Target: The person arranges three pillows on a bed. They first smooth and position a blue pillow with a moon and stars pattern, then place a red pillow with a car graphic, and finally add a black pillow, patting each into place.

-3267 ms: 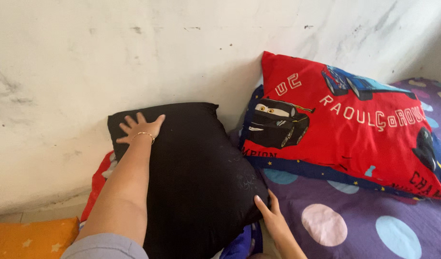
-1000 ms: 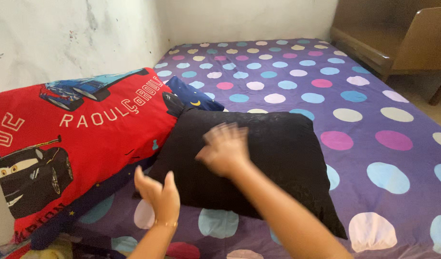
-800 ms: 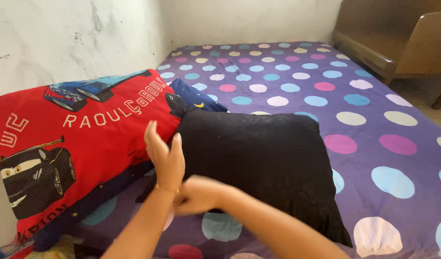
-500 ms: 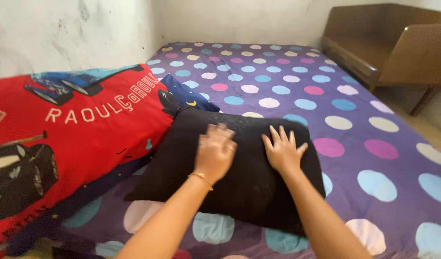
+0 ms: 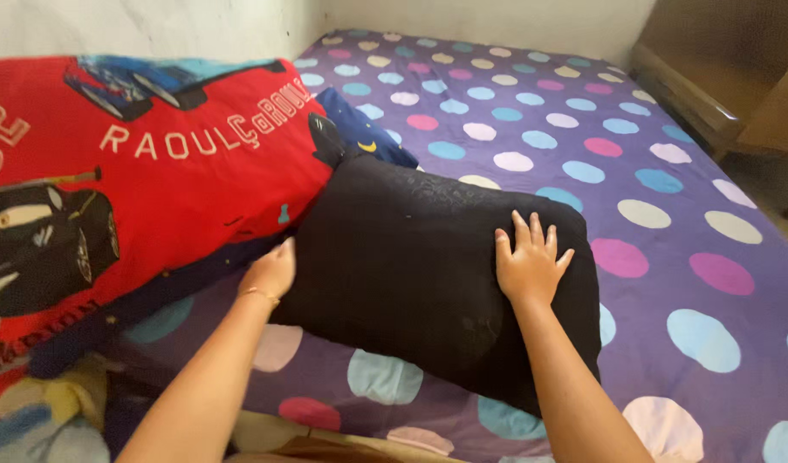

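At far left we note a red pillow (image 5: 145, 180) printed with cartoon cars, propped against the wall, with a dark blue pillow (image 5: 364, 133) showing beneath and behind it. Next, our left hand (image 5: 269, 273), a thin bracelet at the wrist, is pressed edge-on against the left side of the black pillow (image 5: 428, 257); whether its fingers curl under the edge we cannot tell. The black pillow lies flat on the purple polka-dot bedsheet (image 5: 634, 154), its upper left corner touching the red pillow. Our right hand (image 5: 531, 266) rests open, fingers spread, palm down on the pillow's right part, gripping nothing. We judge the pillow soft, light and yielding: its surface dips slightly under the palm, and its fabric looks matte rather than slippery. It is not fragile; the two opposite side edges or corners would give the firmest hold. At far right stands brown wooden furniture (image 5: 728, 69).
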